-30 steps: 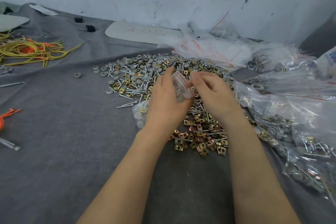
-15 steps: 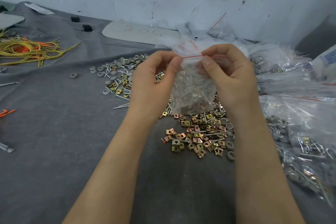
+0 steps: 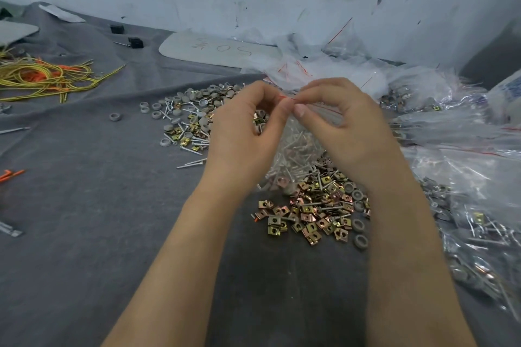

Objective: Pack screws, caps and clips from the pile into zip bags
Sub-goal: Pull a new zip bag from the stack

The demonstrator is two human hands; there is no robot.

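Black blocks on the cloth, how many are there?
2 black blocks, back left: one farther, one nearer. A dark shape at the left edge may be a third.

Forearms (image 3: 180,262) bare; left hand (image 3: 242,135), right hand (image 3: 349,132) bare.

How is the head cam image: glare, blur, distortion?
Head view: soft even light, faint shadows; specular glare on the packed bags at right; wide-angle bowing toward the edges; clips sharp; the zip bag pinched by the left hand and right hand looks slightly soft.
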